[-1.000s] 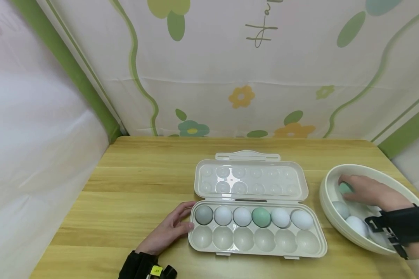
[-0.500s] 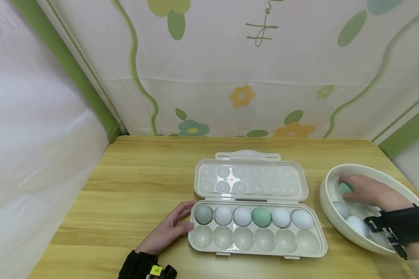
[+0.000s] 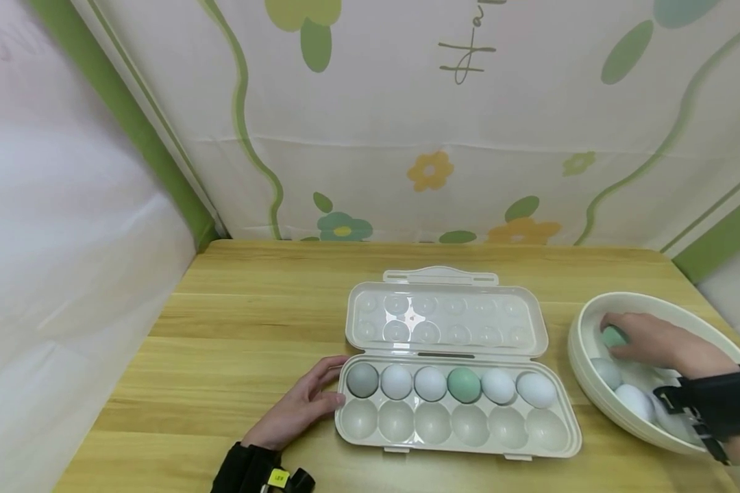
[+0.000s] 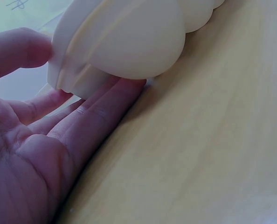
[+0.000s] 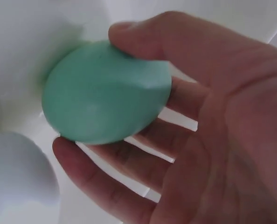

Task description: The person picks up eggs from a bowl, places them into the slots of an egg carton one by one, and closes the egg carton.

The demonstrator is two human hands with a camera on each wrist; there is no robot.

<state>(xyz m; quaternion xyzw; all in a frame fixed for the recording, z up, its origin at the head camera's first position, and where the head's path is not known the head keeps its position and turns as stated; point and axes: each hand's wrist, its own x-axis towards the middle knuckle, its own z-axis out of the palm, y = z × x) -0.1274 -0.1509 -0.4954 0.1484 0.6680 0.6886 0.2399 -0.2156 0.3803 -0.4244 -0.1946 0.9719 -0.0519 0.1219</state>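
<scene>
In the head view a pale plastic egg carton (image 3: 458, 404) lies with its lid (image 3: 447, 320) folded back. Its rear row holds several eggs: a grey one (image 3: 362, 380), a green one (image 3: 464, 385) and white ones (image 3: 499, 387); the front cups hold nothing. My left hand (image 3: 299, 407) holds the carton's left end, thumb at the rim, other fingers along and under it, as the left wrist view shows. Inside the bowl at right, my right hand (image 3: 660, 342) holds a green egg (image 5: 106, 93), thumb on one side and fingertips on the other.
A white bowl (image 3: 623, 298), seemingly stacked on another, stands at the table's right side. In it lie a pale blue egg (image 3: 606, 372) and a white egg (image 3: 636, 400), partly screened by the right wrist strap. A printed curtain (image 3: 370, 103) hangs behind the wooden table (image 3: 234, 315).
The head view has shifted slightly, so the scene sits a little further right. Both hands keep their places, the right hand still on the green egg in the bowl.
</scene>
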